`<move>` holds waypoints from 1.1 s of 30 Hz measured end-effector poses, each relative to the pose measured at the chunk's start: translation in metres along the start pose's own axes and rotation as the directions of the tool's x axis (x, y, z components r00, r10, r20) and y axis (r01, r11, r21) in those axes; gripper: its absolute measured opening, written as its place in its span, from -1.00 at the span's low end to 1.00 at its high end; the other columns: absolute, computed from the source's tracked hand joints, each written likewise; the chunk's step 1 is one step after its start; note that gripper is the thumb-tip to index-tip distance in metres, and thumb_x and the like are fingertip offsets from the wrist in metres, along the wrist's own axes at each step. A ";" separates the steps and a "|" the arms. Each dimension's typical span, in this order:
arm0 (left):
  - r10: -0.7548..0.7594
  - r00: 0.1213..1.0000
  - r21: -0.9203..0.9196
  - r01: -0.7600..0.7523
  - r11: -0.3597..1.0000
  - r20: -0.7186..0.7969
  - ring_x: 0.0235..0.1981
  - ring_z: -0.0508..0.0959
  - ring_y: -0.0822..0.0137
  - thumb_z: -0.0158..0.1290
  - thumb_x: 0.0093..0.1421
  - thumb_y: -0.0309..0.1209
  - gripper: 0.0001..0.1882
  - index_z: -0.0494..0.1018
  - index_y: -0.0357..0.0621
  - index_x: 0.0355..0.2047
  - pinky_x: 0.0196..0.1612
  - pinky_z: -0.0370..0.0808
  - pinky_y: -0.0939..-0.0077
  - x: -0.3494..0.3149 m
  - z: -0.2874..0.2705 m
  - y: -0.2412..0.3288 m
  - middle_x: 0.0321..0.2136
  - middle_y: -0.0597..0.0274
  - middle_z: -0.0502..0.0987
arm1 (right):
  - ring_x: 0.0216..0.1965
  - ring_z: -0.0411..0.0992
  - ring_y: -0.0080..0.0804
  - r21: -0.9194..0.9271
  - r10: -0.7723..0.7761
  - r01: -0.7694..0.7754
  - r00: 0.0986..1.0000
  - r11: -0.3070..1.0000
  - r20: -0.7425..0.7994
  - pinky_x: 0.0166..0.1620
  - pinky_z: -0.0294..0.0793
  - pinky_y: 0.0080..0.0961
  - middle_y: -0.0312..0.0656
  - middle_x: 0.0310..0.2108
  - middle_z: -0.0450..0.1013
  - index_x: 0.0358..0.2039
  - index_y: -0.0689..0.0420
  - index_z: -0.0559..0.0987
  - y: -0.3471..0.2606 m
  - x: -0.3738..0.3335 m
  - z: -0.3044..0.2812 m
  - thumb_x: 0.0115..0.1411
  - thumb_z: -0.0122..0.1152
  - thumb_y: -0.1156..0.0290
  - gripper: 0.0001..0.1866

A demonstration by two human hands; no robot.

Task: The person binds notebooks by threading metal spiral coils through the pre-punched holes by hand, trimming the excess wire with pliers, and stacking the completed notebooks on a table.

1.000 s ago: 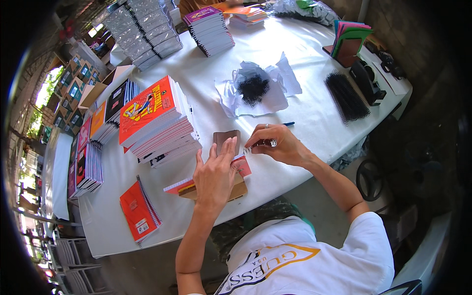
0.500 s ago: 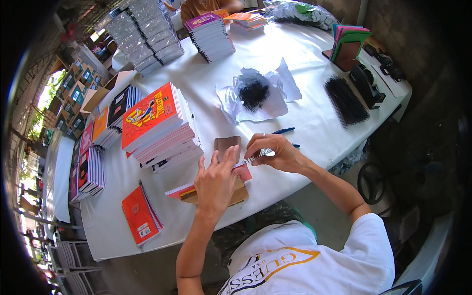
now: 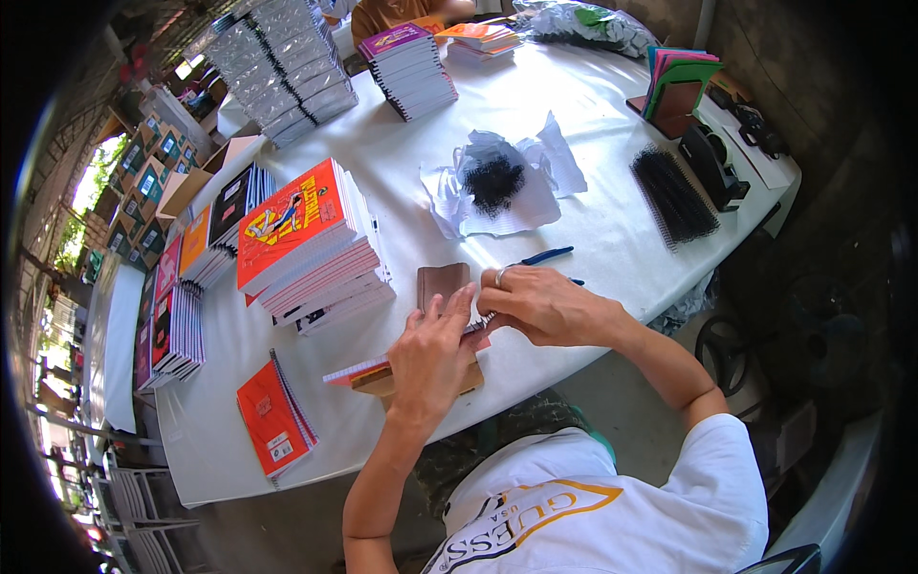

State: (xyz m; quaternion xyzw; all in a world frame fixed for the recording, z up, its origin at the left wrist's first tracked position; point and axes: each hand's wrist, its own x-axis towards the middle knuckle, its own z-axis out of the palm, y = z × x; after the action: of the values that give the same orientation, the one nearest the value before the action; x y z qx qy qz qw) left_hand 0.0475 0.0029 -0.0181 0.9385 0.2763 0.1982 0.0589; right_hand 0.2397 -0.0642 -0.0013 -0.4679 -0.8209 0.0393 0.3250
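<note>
My right hand (image 3: 545, 306) is closed with bent fingers around a spiral binding coil (image 3: 481, 324), mostly hidden by the fingers, at the right end of an unbound red-covered notebook (image 3: 356, 372). My left hand (image 3: 432, 356) lies over that notebook with its fingers stretched out, covering much of it. Under the notebook is a tan wooden support (image 3: 470, 381). Just beyond my left fingertips sits a brown block (image 3: 442, 278). A blue pen-like tool (image 3: 548, 255) lies behind my right hand.
A tall stack of red notebooks (image 3: 296, 225) stands left, with a spiral-bound red notebook (image 3: 276, 418) nearer the front edge. Black coils (image 3: 492, 182) lie on crumpled paper, and more coils (image 3: 672, 196) at right beside a black hole punch (image 3: 712, 167). Another person (image 3: 397, 14) is at the far side.
My right hand has moved slightly left, bringing the coil against the notebook's end and turning so its back faces up. My left hand has shifted a little, still over the notebook.
</note>
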 end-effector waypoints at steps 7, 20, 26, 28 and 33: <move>-0.096 0.964 0.042 0.088 0.995 0.247 -0.02 0.56 0.05 0.01 0.23 -0.02 -0.43 0.35 0.02 0.18 -0.15 0.58 0.17 0.003 -0.013 0.013 0.01 0.22 0.53 | -0.29 0.56 -0.25 0.231 0.316 -0.471 0.812 0.851 0.491 -0.20 0.55 -0.38 -0.07 -0.34 0.53 -0.29 0.22 0.52 0.078 0.028 0.000 0.13 0.18 0.50 -0.87; -0.033 0.979 0.064 0.046 0.997 -0.199 -0.03 0.55 -0.07 0.27 -0.06 -0.06 0.01 0.06 -0.06 0.35 -0.04 0.52 0.24 -0.010 -0.004 -0.005 0.21 0.08 0.35 | -0.20 0.52 -0.28 0.561 0.053 -0.243 0.941 0.791 0.333 -0.09 0.46 -0.44 -0.10 -0.11 0.54 -0.06 0.08 0.61 0.099 0.033 -0.003 0.00 0.23 0.14 -0.51; -0.080 0.968 0.009 0.085 0.996 -0.237 -0.05 0.56 -0.04 0.34 -0.17 -0.08 0.11 0.05 -0.09 0.35 -0.05 0.52 0.24 -0.008 -0.003 -0.008 0.22 0.08 0.33 | -0.13 0.50 -0.31 0.659 -0.097 -0.333 0.845 0.674 0.526 -0.03 0.43 -0.46 -0.06 -0.05 0.55 -0.05 0.24 0.61 0.085 0.046 -0.024 0.08 0.18 0.11 -0.47; -0.094 0.965 -0.002 0.096 0.995 -0.244 -0.06 0.57 -0.03 0.34 -0.19 -0.07 0.12 0.05 -0.09 0.35 -0.05 0.52 0.25 -0.007 -0.001 -0.008 0.22 0.09 0.34 | -0.12 0.51 -0.30 0.789 -0.230 -0.237 0.874 0.567 0.428 -0.02 0.44 -0.46 -0.08 -0.04 0.55 -0.06 0.27 0.60 0.091 0.043 -0.026 0.12 0.17 0.09 -0.47; -0.081 0.964 0.037 0.093 0.995 -0.251 -0.08 0.58 -0.02 0.34 -0.20 -0.04 0.13 0.05 -0.06 0.36 -0.04 0.52 0.27 -0.006 -0.002 -0.008 0.19 0.10 0.38 | -0.14 0.54 -0.25 0.528 0.045 -0.415 0.816 0.741 0.577 -0.04 0.44 -0.44 0.06 -0.10 0.56 -0.13 0.35 0.62 0.099 0.038 0.003 0.14 0.15 0.05 -0.44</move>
State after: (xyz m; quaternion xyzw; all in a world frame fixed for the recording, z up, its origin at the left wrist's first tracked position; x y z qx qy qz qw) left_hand 0.0377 0.0062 -0.0203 0.8942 0.3273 0.3053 0.0097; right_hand 0.2984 0.0220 -0.0211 -0.4032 -0.7477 0.4813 0.2162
